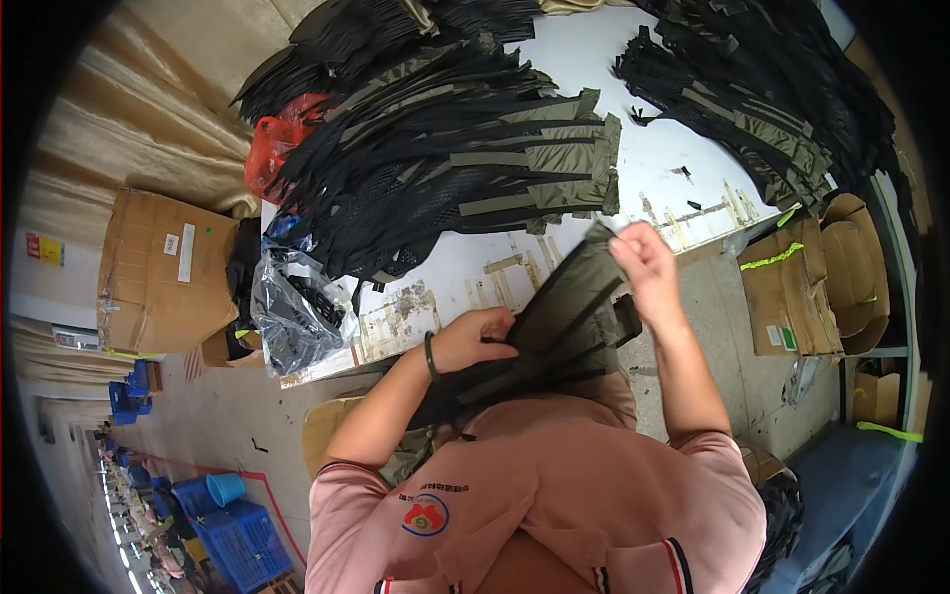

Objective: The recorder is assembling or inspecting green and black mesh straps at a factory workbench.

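A dark olive and black fabric piece [569, 292] is stretched between my hands, over the table's near edge and my lap. My right hand [645, 265] pinches its upper corner between thumb and fingers. On the other side, my left hand [477, 339] grips the fabric's left edge, the thumb on top and some fingers hidden. Just beyond lies a broad pile of similar black mesh and olive fabric pieces [475, 163], their olive ends toward the right. The lower part of the held piece rests against my body.
The white table [584, 59] has worn tape along its near edge. Another fabric pile [762, 109] lies at the far right. A red bag [272, 148], a clear plastic bag [297, 312] and a cardboard box [163, 267] are at left. Open cartons [816, 282] stand right.
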Demonstrator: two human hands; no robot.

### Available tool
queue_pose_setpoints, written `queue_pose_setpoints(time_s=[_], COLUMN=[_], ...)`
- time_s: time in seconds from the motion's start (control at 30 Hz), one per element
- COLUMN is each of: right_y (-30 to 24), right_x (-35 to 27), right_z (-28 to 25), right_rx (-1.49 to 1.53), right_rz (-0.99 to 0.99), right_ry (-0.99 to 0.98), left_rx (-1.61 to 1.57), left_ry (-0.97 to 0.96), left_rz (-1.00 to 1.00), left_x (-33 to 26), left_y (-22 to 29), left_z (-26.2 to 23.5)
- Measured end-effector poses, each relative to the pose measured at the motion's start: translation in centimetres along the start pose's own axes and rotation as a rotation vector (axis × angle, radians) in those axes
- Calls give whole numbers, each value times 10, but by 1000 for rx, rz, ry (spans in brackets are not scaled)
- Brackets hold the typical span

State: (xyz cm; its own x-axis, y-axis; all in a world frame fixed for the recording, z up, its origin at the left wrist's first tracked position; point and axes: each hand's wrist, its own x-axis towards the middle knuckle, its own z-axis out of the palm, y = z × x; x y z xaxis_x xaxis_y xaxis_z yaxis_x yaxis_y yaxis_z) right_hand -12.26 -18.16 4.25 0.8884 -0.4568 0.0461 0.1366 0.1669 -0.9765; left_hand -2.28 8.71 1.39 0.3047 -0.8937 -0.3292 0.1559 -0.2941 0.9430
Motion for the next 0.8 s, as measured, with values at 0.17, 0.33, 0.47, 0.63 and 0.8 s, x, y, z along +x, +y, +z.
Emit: queue_pose_setpoints(time_s=[0.17,0.33,0.47,0.63,0.8], right_y=[40,29,38,40,59], right_x=[-36,-39,-48,-48,-54], right_z=[-27,-21,-22,-23,-44], right_rx=[-82,88,1,-31,-66], right_rz=[-43,35,51,37,155], right_ry=[64,231,134,134,226], left_rx=[360,823,838,724,-54], left_ry=[1,-94,-242,-290,-346], left_rz=[-98,122,63,-70,-391], left_x=[-30,-37,-51,-77,-120], left_y=[20,20,11,3,-9], left_z=[-7,-24,-16,-14,-31])
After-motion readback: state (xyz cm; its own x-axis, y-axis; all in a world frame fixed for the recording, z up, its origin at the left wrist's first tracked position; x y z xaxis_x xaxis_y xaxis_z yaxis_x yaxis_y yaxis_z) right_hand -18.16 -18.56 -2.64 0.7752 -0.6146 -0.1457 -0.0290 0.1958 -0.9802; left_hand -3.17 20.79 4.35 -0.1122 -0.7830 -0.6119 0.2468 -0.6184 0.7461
